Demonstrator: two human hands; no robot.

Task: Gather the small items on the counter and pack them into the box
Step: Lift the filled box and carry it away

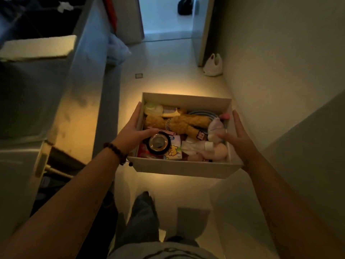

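I hold a white cardboard box in the air over the floor, open side up. My left hand grips its left wall, thumb inside over a round black tin. My right hand clasps the right wall, thumb inside against a pale soft toy. Inside lie a brown plush toy, a pale comb, a grey-blue ring, a cartoon-printed packet and other small items.
A counter runs along the left, with a white box lid further back. A wall closes the right side. A white plastic bag sits on the floor ahead by a doorway. My legs are below the box.
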